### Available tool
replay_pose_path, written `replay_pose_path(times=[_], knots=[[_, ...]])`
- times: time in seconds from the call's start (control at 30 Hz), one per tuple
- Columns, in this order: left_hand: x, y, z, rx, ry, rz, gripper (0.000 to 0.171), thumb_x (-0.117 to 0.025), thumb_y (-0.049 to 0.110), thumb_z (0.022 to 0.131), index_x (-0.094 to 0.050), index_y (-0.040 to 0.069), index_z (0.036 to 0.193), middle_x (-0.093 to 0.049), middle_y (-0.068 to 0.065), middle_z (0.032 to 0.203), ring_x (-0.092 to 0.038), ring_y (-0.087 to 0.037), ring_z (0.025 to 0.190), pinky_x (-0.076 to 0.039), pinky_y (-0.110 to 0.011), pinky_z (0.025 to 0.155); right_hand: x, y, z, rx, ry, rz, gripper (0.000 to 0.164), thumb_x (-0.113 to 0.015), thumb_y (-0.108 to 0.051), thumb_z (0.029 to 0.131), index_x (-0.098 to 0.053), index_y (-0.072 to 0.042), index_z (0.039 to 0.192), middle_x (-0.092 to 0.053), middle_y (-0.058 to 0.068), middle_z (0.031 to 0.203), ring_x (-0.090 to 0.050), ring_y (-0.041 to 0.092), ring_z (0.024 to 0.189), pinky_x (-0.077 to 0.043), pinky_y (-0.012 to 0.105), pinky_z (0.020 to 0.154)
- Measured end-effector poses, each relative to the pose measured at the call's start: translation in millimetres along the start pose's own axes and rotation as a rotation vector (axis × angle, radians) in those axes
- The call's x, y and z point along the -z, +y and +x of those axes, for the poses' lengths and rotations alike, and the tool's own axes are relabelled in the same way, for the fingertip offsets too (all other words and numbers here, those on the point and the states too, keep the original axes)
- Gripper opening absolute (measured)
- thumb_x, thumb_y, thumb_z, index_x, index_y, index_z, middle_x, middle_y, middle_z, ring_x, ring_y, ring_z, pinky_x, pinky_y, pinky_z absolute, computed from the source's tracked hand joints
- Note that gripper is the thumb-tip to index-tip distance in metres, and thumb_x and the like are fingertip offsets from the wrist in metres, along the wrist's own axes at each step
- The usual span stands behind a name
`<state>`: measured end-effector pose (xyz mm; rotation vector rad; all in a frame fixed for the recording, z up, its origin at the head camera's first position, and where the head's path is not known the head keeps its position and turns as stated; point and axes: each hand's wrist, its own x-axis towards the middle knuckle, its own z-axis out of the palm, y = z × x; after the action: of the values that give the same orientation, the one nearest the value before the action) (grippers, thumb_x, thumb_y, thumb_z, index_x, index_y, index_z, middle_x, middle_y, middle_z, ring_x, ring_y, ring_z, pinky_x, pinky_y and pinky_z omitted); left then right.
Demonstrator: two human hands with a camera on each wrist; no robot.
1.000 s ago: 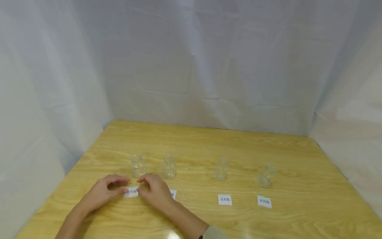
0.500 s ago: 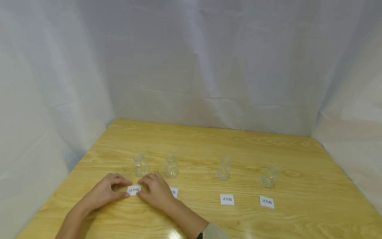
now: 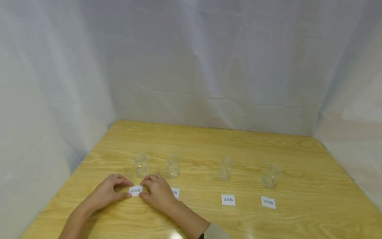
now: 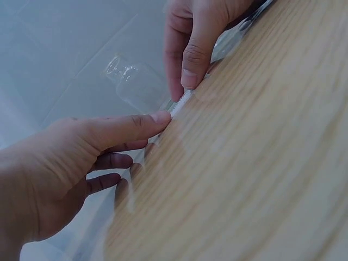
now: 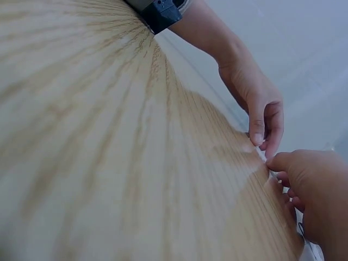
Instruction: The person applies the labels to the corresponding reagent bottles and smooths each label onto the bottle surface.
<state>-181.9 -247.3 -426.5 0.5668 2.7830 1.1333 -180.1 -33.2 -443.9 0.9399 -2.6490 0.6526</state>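
"试剂瓶" reads on 3 white cards (image 3: 135, 191) (image 3: 228, 200) (image 3: 268, 202); a partly hidden 4th card (image 3: 176, 192) shows "瓶".

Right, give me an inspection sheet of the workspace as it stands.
Surface: wood-grain table.
Job's things: four clear glass bottles in a row; in front of them, four white labels with dark writing, the second from left partly hidden by a hand.
Clutter: nothing seen.
Left hand: at the left edge of the leftmost label.
Right hand: at that label's right edge.
Cables: a thin dark line near the right wrist; cannot tell whether it is one.
Surroundings: white sheeting behind and on both sides.
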Motion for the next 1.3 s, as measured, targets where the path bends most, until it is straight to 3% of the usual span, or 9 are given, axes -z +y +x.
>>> replay_pose_path(times=[0.23,0.63,0.9,1.03,1.3], knots=[[0.2,0.4,2.1,-0.048,0.014,0.009,0.033,-0.075,0.036,0.074,-0.067,0.014,0.097,-0.058,0.003,0.099,-0.047,-0.021,0.095,-0.043,-0.041,0.080,2.2,1.0,0.8,-0.037,-0.023,0.034,0.032,-0.070,-0.033,0.082,-0.066,-0.013,0.107,-0.056,-0.007,0.112,-0.047,0.007,0.102,-0.036,0.017,0.091],[1.1,-0.4,-1.1,-0.051,0.051,0.059,0.031,-0.076,0.038,0.072,-0.066,0.017,0.093,-0.058,0.006,0.097,-0.047,-0.018,0.090,-0.044,-0.033,0.076,-0.7,1.3,1.3,-0.017,-0.014,0.035,0.029,-0.070,-0.033,0.081,-0.066,-0.014,0.103,-0.056,-0.008,0.110,-0.047,0.006,0.102,-0.035,0.016,0.092],[0.9,-1.7,-2.6,-0.057,0.029,0.043,0.040,-0.074,0.039,0.074,-0.066,0.015,0.105,-0.056,0.005,0.102,-0.047,-0.019,0.092,-0.044,-0.031,0.075,-0.6,-0.4,0.6,-0.013,-0.021,0.008,0.027,-0.070,-0.033,0.081,-0.066,-0.016,0.102,-0.056,-0.008,0.110,-0.047,0.006,0.103,-0.031,0.021,0.099],[0.6,-2.0,-2.4,-0.071,0.028,0.043,0.036,-0.074,0.038,0.074,-0.066,0.015,0.102,-0.056,0.005,0.101,-0.046,-0.019,0.091,-0.045,-0.030,0.074,-0.4,-0.6,0.4,-0.011,-0.013,0.006,0.027,-0.070,-0.033,0.081,-0.066,-0.016,0.102,-0.057,-0.008,0.110,-0.047,0.006,0.102,-0.033,0.019,0.097],[-1.8,-1.4,-0.4,-0.122,0.010,-0.067,0.033,-0.075,0.026,0.076,-0.063,0.008,0.100,-0.058,0.000,0.099,-0.052,-0.021,0.092,-0.047,-0.028,0.078,-0.5,0.0,-0.1,-0.025,-0.001,0.036,0.038,-0.069,-0.032,0.082,-0.060,-0.015,0.116,-0.057,-0.008,0.113,-0.048,0.006,0.105,-0.030,0.024,0.101]])
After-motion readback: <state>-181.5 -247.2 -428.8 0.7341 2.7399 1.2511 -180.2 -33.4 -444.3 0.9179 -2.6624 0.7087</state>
